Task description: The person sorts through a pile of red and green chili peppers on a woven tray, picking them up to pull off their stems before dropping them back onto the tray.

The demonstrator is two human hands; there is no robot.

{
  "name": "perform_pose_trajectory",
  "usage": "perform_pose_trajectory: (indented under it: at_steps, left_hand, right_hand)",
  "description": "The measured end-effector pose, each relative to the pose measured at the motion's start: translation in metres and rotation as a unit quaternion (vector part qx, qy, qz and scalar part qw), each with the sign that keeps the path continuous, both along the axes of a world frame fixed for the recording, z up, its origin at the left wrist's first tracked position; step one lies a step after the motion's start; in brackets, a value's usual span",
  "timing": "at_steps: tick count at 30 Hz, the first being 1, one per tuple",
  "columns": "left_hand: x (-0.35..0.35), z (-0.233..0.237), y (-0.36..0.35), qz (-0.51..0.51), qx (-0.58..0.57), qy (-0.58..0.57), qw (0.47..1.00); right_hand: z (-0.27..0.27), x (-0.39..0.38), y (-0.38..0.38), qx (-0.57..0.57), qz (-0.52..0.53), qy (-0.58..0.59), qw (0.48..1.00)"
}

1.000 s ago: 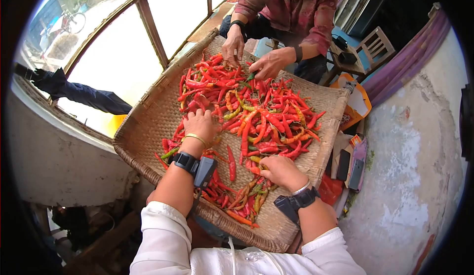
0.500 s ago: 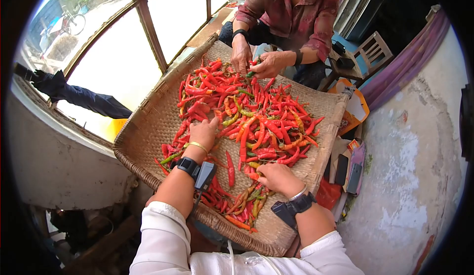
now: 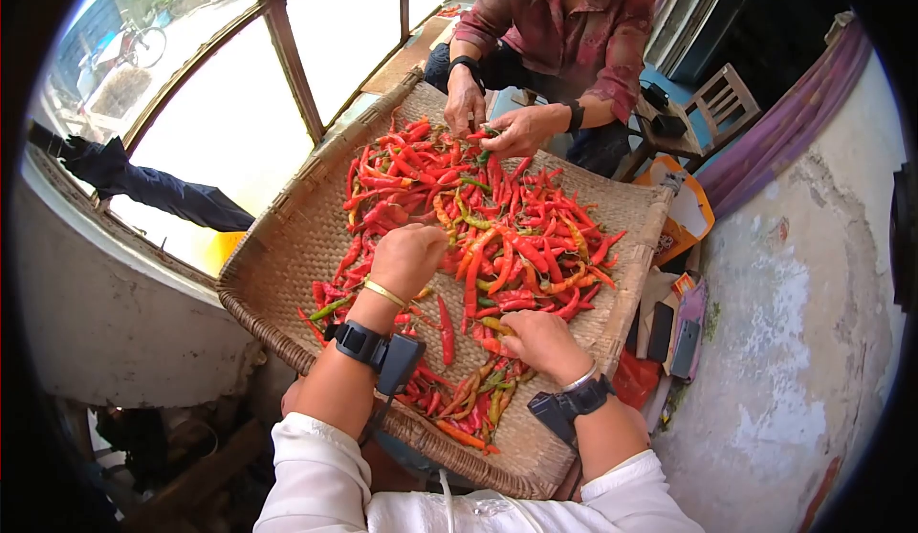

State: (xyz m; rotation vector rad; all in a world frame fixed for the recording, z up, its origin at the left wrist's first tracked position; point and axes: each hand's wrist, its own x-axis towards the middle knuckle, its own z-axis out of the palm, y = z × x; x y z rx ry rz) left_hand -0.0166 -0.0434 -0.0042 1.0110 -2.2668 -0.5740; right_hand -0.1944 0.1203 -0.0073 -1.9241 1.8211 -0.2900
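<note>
A woven tray (image 3: 287, 284) holds a large heap of red chili peppers (image 3: 516, 237), some orange and green. Over the left part of the heap is my left hand (image 3: 409, 258), its fingers curled and pointing right; what they hold, if anything, is hidden. My right hand (image 3: 543, 342) is at the heap's lower edge, thumb and fingers closed round the end of a yellowish-orange pepper (image 3: 496, 325). A smaller pile of mixed green, orange and red peppers (image 3: 483, 394) lies at the near side of the tray. One red pepper (image 3: 446, 330) lies between my hands.
Across the tray sits a person (image 3: 574, 26) in a dark red patterned shirt, both hands pinching peppers over the far heap. Windows and a dark umbrella (image 3: 182, 194) are at left. A wooden chair (image 3: 722, 103), an orange bag (image 3: 684, 213) and a worn wall (image 3: 784, 342) stand at right.
My left hand has moved right and slightly up from the peppers, its fingers now turned right. My right hand has shifted slightly up. The other person's hands have moved a little.
</note>
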Motion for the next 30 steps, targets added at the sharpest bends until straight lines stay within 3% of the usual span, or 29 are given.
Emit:
perform_pose_trajectory:
  at_steps: [2,3,5,6,11,16,17,19,22,24,26,28,30]
  left_hand:
    - [-0.001,0.012,0.006,-0.017,0.034,0.044,0.998]
    - [0.000,0.017,0.008,-0.034,0.067,0.089,0.993]
    - [0.000,0.028,0.016,-0.079,0.098,0.066,0.990]
    - [-0.001,0.033,0.020,-0.124,0.130,0.043,0.983]
    - [-0.020,0.037,0.050,-0.222,0.077,0.039,0.971]
    - [-0.028,0.045,0.068,-0.299,0.064,0.011,0.952]
    - [-0.029,0.046,0.068,-0.298,0.082,0.059,0.949]
    - [-0.026,0.048,0.067,-0.268,0.158,0.101,0.945]
    - [-0.023,0.025,0.057,-0.239,0.073,0.068,0.966]
    - [-0.020,0.021,0.054,-0.269,0.142,0.045,0.952]
    - [-0.017,0.023,0.053,-0.283,0.234,-0.101,0.925]
    - [-0.013,0.019,0.047,-0.282,0.241,-0.078,0.925]
    - [-0.006,0.026,0.033,-0.230,0.355,-0.087,0.902]
  right_hand:
    - [-0.001,-0.001,-0.001,-0.107,-0.037,-0.026,0.993]
    - [0.001,0.000,-0.003,-0.108,-0.037,-0.027,0.993]
    - [0.011,0.004,-0.006,-0.157,-0.125,-0.082,0.976]
    - [0.014,0.006,-0.007,-0.157,-0.123,-0.082,0.976]
    - [0.017,0.012,-0.007,-0.164,-0.118,-0.213,0.956]
    - [0.004,0.004,-0.008,-0.235,-0.050,-0.212,0.947]
    - [0.002,0.003,-0.007,-0.236,-0.020,-0.211,0.948]
    - [0.005,0.008,-0.004,-0.195,-0.069,-0.267,0.941]
    - [0.017,0.010,-0.002,-0.044,-0.183,-0.477,0.858]
    - [0.022,0.009,-0.003,-0.024,-0.202,-0.523,0.827]
    - [0.014,0.004,-0.003,0.012,-0.190,-0.532,0.825]
    - [0.015,0.006,-0.005,0.017,-0.216,-0.561,0.799]
    - [0.010,0.001,-0.005,0.029,-0.223,-0.541,0.810]
